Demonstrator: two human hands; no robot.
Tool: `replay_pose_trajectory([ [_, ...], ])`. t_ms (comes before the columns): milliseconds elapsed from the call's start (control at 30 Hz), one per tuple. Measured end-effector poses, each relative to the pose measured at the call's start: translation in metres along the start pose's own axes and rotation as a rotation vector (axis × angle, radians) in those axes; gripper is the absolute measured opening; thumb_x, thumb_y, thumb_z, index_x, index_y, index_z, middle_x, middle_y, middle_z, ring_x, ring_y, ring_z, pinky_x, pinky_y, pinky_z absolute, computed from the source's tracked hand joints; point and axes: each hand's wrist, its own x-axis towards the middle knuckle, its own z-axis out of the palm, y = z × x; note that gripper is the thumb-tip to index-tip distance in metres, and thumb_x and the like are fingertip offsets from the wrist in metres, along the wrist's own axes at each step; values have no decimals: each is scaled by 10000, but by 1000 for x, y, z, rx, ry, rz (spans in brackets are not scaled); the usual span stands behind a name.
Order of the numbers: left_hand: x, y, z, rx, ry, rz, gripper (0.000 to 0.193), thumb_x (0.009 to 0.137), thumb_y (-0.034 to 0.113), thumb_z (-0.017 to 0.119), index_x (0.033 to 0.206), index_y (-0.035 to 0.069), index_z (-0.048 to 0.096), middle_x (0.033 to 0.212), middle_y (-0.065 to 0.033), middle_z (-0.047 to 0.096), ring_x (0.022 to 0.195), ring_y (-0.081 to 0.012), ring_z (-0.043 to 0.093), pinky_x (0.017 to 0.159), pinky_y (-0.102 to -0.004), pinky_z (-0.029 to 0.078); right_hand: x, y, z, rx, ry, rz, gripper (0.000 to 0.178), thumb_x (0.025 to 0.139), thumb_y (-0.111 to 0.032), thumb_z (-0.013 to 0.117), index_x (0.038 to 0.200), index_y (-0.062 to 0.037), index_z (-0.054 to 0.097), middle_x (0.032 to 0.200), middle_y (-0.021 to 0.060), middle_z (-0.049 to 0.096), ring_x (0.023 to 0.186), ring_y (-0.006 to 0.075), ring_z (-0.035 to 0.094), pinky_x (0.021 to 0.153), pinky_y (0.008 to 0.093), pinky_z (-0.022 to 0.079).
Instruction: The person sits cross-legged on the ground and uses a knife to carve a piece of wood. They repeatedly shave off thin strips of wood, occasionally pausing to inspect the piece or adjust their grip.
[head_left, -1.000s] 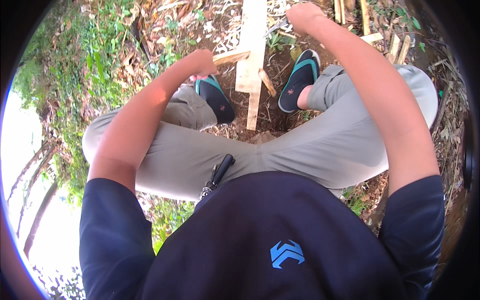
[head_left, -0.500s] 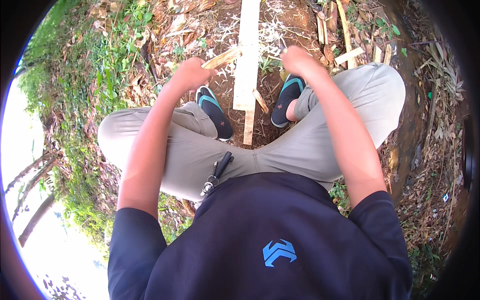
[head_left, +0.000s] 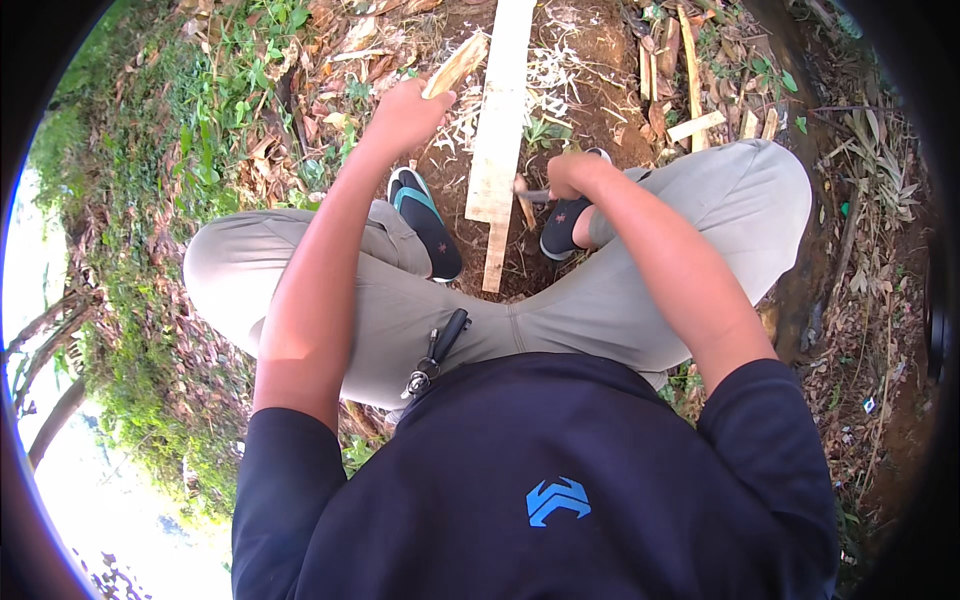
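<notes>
My left hand is closed around a short, pale piece of split wood, which points up and to the right. Beside it a long wooden board lies between my feet, its near end notched to a narrow tongue. My right hand grips a tool with a narrow dark end, just right of the board above my right shoe. Whether it is a knife or another tool cannot be made out; my fingers hide its handle. A small wood offcut lies close to the tool's tip.
My shoes flank the board. Pale shavings and dry leaves cover the brown soil. Several wood strips lie at the far right, with green plants on the left. A key ring hangs at my waist.
My left hand has moved up and right, turning the wood piece steeper. My right hand has come down toward me, bringing the dark-ended tool low beside the board.
</notes>
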Motion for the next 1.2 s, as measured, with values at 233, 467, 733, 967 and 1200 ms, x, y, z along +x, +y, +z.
replay_pose_trajectory([
  [233,0,-7,16,-25,-173,-119,461,890,336,548,743,-94,625,657,-127,652,473,-181,601,443,-333,525,-26,28,-43,277,286,278,326,802,-81,544,1084,-21,696,1170,188,657,1060,330,652,882,420,515],
  [467,-2,-26,46,146,-457,-323,554,936,355,438,715,-137,561,617,-173,619,442,-261,617,443,-357,562,-30,-15,-44,382,307,189,329,821,-69,526,1103,8,677,1154,212,657,1047,355,653,865,432,522],
  [733,-2,-25,69,274,-480,-358,484,922,328,424,823,-108,608,650,-137,630,493,-259,632,447,-364,551,-27,-28,-41,379,257,127,343,795,-45,524,1091,6,689,1138,215,663,1010,344,666,838,444,525],
  [967,8,-16,68,299,-541,-336,466,919,306,427,800,-113,592,667,-151,626,449,-258,603,407,-363,530,-28,-34,-35,306,139,11,319,792,-17,519,1054,28,695,1111,232,662,961,350,672,783,450,533],
  [1200,3,-11,70,268,-588,-363,461,917,277,409,749,-129,548,652,-177,573,446,-279,595,415,-371,551,-15,-66,2,538,-26,-59,244,865,-73,514,983,62,680,902,195,680,613,274,655,530,393,528],
])
